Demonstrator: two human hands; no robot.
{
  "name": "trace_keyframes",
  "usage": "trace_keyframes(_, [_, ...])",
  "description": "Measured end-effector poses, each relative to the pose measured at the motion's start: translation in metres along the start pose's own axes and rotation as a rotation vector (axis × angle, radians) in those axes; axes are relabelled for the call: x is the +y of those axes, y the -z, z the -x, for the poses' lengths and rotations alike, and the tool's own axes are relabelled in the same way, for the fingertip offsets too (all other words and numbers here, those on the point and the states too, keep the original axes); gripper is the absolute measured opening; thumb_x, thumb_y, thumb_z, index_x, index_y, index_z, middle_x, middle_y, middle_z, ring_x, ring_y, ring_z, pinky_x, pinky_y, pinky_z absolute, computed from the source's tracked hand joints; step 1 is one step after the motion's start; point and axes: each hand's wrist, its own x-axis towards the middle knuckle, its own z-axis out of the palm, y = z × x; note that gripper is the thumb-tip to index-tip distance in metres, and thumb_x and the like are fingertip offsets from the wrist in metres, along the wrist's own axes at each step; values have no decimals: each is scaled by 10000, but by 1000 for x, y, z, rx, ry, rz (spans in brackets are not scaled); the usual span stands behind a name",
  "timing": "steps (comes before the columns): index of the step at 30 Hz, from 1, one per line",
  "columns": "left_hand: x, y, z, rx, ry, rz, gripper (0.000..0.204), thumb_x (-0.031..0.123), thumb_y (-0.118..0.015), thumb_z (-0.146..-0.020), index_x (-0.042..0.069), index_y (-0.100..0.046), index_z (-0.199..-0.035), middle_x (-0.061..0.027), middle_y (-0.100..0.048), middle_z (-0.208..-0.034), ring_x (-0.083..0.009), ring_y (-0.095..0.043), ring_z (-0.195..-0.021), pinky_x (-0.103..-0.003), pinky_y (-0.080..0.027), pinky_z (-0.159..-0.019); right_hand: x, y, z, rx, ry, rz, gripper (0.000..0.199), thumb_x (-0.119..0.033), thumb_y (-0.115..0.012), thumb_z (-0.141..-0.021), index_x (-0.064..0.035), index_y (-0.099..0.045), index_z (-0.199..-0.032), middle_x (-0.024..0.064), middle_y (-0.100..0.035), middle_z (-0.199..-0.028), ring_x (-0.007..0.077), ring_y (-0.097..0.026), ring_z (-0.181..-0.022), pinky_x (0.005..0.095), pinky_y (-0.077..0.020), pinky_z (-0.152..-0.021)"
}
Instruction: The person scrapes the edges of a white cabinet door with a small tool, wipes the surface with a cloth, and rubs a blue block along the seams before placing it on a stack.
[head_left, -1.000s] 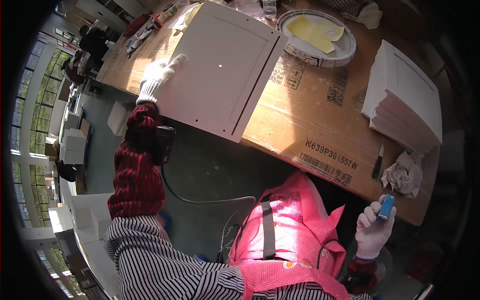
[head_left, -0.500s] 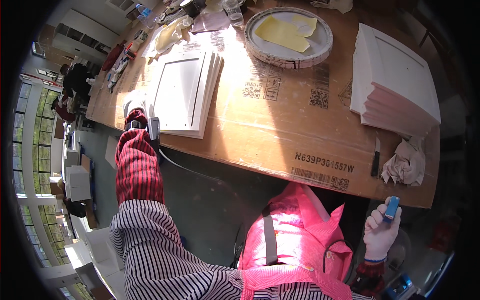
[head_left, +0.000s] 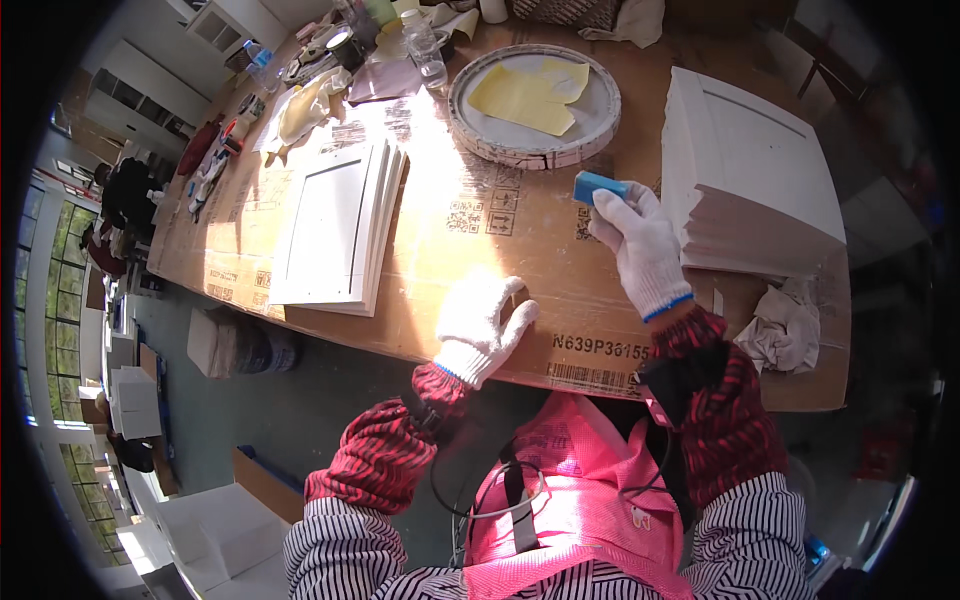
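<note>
My right hand (head_left: pixel 640 250), in a white knit glove, is above the cardboard-covered table, closed on a small blue block (head_left: pixel 600 187). The block points away to the left, beneath the round tray (head_left: pixel 535 158) in the picture. Nearer the table's front edge is my left hand (head_left: pixel 485 325), also gloved. Its thumb and fingers are apart and curved, with nothing between them. To its left lies a stack of white framed panels (head_left: pixel 335 225). A taller stack of white panels (head_left: pixel 755 165) stands right of my right hand.
Yellow sheets (head_left: pixel 530 95) lie on the round tray. A crumpled cloth (head_left: pixel 782 328) sits at the right front corner of the table (head_left: pixel 450 270). Bottles, including a clear one (head_left: pixel 425 50), and cloths crowd the far left. White boxes (head_left: pixel 225 535) stand on the floor at left.
My left hand has come away from the left panel stack to the table's front middle. My right hand has moved up and left over the table, still holding the blue block. The view has shifted.
</note>
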Motion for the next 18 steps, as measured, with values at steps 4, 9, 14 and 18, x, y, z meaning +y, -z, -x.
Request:
trace_keyframes(4, [4,-17,3,120,62,13,138,221,-767,-894,116,-730,-975,-87,-679,-861,-293,-656,-833,-418,-522,-772,6,-28,-101,309,243,387,396,-210,-843,-857,-13,-643,-1135,97,-709,-1006,181,-684,-785,359,-562,-724])
trace_keyframes(9, [10,-20,-1,121,139,15,99,193,-771,-884,126,-726,-941,-67,-654,-808,-269,-646,-756,-403,-514,-708,15,-18,-158,438,242,977,563,-324,-884,-758,-106,-645,-1218,192,-592,-1228,385,-681,-1055,481,-556,-913])
trace_keyframes(14, [7,-20,-3,117,148,27,99,181,-776,-881,127,-730,-951,-66,-656,-808,-267,-651,-743,-394,-523,-704,18,-20,-123,433,272,885,651,-303,-894,-754,-114,-599,-1303,196,-573,-1221,382,-683,-1008,457,-563,-897])
trace_keyframes(18, [7,-17,1,51,245,28,127,261,-745,-918,141,-735,-959,-77,-689,-870,-285,-678,-839,-412,-531,-766,23,-11,-12,58,199,638,678,-306,-872,-835,15,-603,-1368,154,-645,-1209,207,-682,-953,368,-567,-901])
